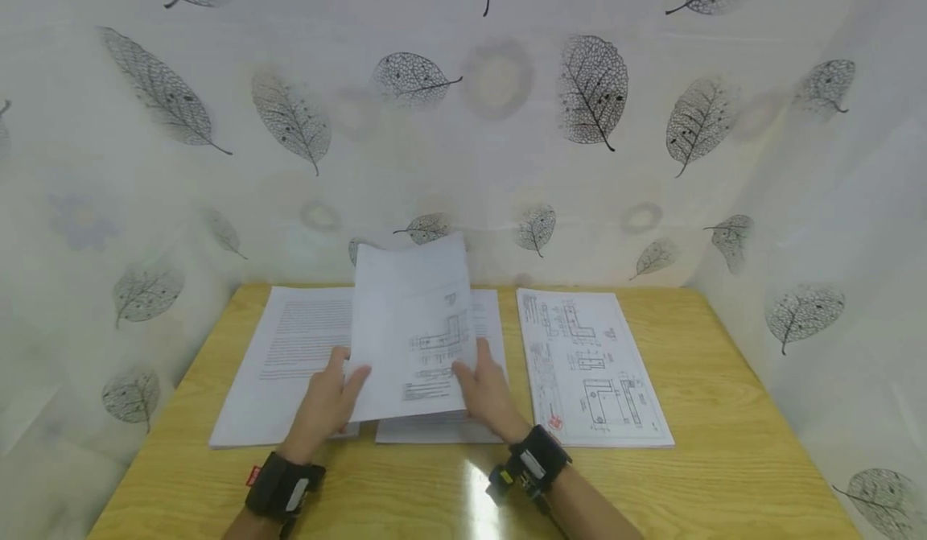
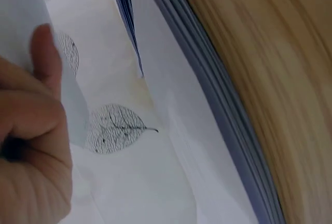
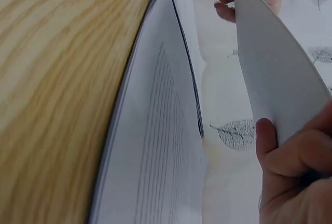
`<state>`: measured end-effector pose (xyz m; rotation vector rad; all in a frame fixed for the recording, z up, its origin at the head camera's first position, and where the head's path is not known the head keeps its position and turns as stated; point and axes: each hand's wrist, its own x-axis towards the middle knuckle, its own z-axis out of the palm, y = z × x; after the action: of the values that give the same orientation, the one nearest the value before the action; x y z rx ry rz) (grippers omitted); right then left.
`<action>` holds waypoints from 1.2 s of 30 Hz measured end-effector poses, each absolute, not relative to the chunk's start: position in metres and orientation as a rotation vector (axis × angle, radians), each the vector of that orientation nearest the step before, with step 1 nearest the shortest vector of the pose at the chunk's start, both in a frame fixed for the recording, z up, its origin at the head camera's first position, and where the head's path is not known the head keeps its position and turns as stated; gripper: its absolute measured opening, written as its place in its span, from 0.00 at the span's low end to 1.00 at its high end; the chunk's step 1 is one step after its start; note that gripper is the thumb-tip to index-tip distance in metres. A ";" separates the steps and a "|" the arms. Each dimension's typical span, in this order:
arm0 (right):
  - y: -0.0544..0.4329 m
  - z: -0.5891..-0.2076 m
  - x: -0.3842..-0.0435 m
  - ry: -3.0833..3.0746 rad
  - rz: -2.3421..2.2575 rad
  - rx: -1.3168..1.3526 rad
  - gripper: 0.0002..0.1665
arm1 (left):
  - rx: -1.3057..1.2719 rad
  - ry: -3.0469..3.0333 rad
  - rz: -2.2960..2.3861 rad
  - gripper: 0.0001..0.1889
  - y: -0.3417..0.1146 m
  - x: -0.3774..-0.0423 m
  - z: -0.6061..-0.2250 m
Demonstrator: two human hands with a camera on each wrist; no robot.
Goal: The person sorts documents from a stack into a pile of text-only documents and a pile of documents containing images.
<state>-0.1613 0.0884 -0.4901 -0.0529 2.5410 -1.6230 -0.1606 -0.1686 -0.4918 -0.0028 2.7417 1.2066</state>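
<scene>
Left hand (image 1: 327,401): curled in a pinch on left edge of printed sheet (image 1: 405,307), toward its near end; thumb over near face, fingers behind. Right hand (image 1: 492,393): matching pinch on right edge, also toward near end; nothing else in either grasp. One page or thin bundle: cannot tell.

Position of sheet: directly between both hands, clear of the paper below, tipped up to face near. Long axis from low near end to high far end, roughly square across the line joining the two grips. Far edge free.

Key relation: about equally near each hand. Below, mostly hidden by sheet in head view, middle stack (image 1: 489,315); left stack (image 1: 286,363) just beside, to the left. Right stack (image 1: 590,371), with line drawings on top, to the right across a strip of tabletop (image 1: 713,387); right hand plainly the nearer.
</scene>
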 end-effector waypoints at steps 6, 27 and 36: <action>0.121 -0.487 -0.160 2.568 -1.614 -0.026 0.27 | 0.144 2.795 1.255 0.17 -0.146 -0.163 -0.495; 0.225 -0.481 -0.144 2.770 -1.087 -0.139 0.08 | 0.569 2.721 1.332 0.06 -0.074 -0.164 -0.504; 0.263 -0.472 -0.145 2.788 -1.059 -0.043 0.13 | 0.622 2.713 1.313 0.07 -0.039 -0.173 -0.504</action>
<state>-0.1454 0.2634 -0.4718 -0.0431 2.7881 -1.0586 -0.1726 -0.0387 -0.5039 0.6218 2.7127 1.3128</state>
